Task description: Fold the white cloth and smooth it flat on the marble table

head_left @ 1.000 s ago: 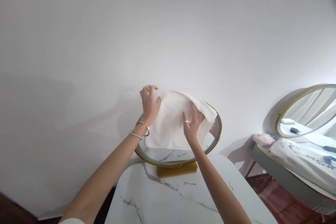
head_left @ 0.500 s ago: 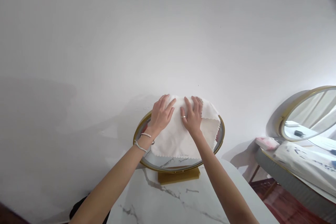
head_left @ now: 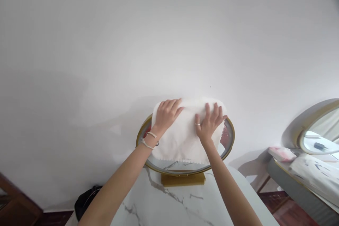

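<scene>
A white cloth (head_left: 182,136) with a zigzag edge hangs over the top of a round gold-framed mirror (head_left: 230,137) that stands on a gold base (head_left: 182,179). My left hand (head_left: 166,114) lies flat on the cloth's upper left part, fingers stretched out. My right hand (head_left: 209,123), with a ring on one finger, presses flat on the cloth's upper right part, fingers spread. The cloth hides most of the mirror glass; only its lower strip and side edges show.
The mirror stands on a white marble-patterned table (head_left: 169,206) against a plain white wall. A second table (head_left: 299,183) at the right carries another gold-framed mirror (head_left: 315,130), a pink item (head_left: 282,153) and a white bag. A dark object (head_left: 86,201) sits on the floor at lower left.
Both hands went from gripping and spreading the cloth to lying flat on it over the mirror's top. My right hand has slid to the right, away from the left.
</scene>
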The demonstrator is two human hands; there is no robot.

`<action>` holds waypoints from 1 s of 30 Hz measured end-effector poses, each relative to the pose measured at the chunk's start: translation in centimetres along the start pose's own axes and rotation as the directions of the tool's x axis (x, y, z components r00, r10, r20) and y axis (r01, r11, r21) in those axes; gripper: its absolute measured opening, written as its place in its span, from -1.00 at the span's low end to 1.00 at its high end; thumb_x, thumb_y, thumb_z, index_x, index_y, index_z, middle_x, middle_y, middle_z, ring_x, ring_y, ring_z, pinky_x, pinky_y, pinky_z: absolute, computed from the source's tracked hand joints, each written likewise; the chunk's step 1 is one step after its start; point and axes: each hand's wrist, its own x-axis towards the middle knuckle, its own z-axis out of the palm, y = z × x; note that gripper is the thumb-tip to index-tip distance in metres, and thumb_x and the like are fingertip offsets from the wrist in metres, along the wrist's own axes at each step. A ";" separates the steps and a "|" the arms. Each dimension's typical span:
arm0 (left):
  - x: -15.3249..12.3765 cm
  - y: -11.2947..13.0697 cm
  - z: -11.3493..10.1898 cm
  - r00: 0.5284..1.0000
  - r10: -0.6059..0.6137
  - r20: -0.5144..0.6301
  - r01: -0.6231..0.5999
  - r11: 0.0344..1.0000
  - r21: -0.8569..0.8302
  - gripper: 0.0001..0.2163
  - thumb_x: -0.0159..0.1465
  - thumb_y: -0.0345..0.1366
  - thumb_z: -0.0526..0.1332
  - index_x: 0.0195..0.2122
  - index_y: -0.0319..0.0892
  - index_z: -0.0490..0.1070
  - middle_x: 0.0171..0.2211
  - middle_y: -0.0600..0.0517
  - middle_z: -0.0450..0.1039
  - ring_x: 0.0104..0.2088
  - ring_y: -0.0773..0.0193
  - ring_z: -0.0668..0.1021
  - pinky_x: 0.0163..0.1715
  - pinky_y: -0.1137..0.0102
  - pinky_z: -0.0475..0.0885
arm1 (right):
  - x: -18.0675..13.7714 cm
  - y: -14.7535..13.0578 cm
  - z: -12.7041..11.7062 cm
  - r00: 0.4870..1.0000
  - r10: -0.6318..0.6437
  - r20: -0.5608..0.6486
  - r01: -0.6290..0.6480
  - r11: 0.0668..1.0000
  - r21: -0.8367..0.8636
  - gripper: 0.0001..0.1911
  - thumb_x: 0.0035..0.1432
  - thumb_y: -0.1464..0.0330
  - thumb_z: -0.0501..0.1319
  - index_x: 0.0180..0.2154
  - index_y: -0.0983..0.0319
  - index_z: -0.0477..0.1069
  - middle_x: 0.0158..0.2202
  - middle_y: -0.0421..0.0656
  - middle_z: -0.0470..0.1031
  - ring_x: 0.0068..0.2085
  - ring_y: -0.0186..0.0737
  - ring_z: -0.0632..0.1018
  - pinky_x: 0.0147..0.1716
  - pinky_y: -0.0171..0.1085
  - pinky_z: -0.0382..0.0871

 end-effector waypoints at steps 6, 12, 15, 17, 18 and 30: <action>-12.7 -4.6 -0.8 0.865 -0.502 0.005 0.490 0.842 -0.225 -0.59 0.41 -0.07 -0.05 0.15 -0.14 0.32 -0.01 -0.13 0.50 0.02 0.11 0.53 0.01 0.25 0.42 | -2.7 -5.9 1.5 0.817 -0.511 0.267 0.466 0.858 0.215 -0.38 0.31 0.13 0.07 0.34 0.02 0.02 0.40 -0.05 -0.03 0.38 0.19 -0.02 0.23 0.38 -0.23; -20.3 -4.0 1.2 0.710 -0.697 -0.103 0.655 0.707 -0.268 -0.57 0.42 -0.12 -0.06 0.22 -0.18 0.27 0.11 -0.16 0.44 0.11 0.12 0.50 0.06 0.24 0.44 | -7.7 -6.7 2.0 0.514 -0.794 0.324 0.691 0.607 0.392 -0.46 0.38 0.26 -0.01 0.34 -0.06 -0.03 0.34 -0.23 0.14 0.20 -0.14 0.39 0.07 -0.13 0.34; -17.1 -3.8 1.3 0.794 -0.573 -0.200 0.516 0.811 -0.275 -0.61 0.42 -0.20 -0.02 0.21 -0.20 0.28 0.11 -0.17 0.45 0.10 0.15 0.50 0.05 0.26 0.46 | -6.4 -6.1 1.9 0.678 -0.676 0.287 0.645 0.735 0.208 -0.47 0.37 0.24 0.03 0.33 -0.06 0.04 0.30 -0.16 0.23 0.11 -0.09 0.48 0.00 -0.13 0.38; -13.0 -3.4 1.1 0.853 -0.455 -0.255 0.390 0.881 -0.267 -0.63 0.42 -0.25 -0.01 0.20 -0.22 0.29 0.10 -0.18 0.45 0.11 0.16 0.49 0.06 0.26 0.44 | -4.2 -5.2 1.7 0.771 -0.597 0.224 0.593 0.800 0.089 -0.44 0.35 0.21 0.06 0.33 -0.03 0.04 0.30 -0.10 0.23 0.18 0.02 0.41 0.10 0.00 0.28; -10.8 -3.1 0.9 0.877 -0.399 -0.269 0.334 0.907 -0.257 -0.64 0.42 -0.27 -0.01 0.20 -0.22 0.30 0.09 -0.18 0.46 0.11 0.17 0.49 0.07 0.26 0.43 | -3.0 -4.7 1.6 0.806 -0.561 0.190 0.562 0.825 0.053 -0.42 0.35 0.19 0.08 0.34 -0.02 0.02 0.31 -0.08 0.20 0.23 0.06 0.36 0.16 0.08 0.19; -13.1 -3.7 1.9 0.879 -0.371 -0.299 0.319 0.925 -0.209 -0.60 0.42 -0.31 0.03 0.26 -0.17 0.23 0.07 -0.18 0.47 0.09 0.19 0.50 0.04 0.30 0.43 | -4.7 -4.9 2.0 0.582 -0.811 0.056 0.752 0.564 0.341 -0.51 0.34 0.51 0.03 0.23 0.08 0.25 0.18 -0.17 0.41 0.23 -0.21 0.36 0.28 -0.06 0.13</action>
